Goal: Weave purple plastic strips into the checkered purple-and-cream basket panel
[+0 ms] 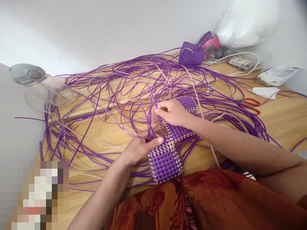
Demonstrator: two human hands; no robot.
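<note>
A half-woven purple and cream basket piece (165, 159) lies at the near edge of the wooden table (283, 121). My left hand (139, 148) grips its upper left edge, thumb pressed along the weave. Just above it, my right hand (174, 112) is closed in a pinch on purple plastic strands (153, 124) that rise from the weave. Many loose purple strands (115, 86) spread over the table beyond both hands.
A finished small purple woven basket (191, 54) stands at the back. Red-handled scissors (250, 105) lie at the right. A clear bottle with a grey cap (40, 84) lies at the left. A white bag (247, 22), papers (278, 75) and a white cable (249, 64) are at the back right.
</note>
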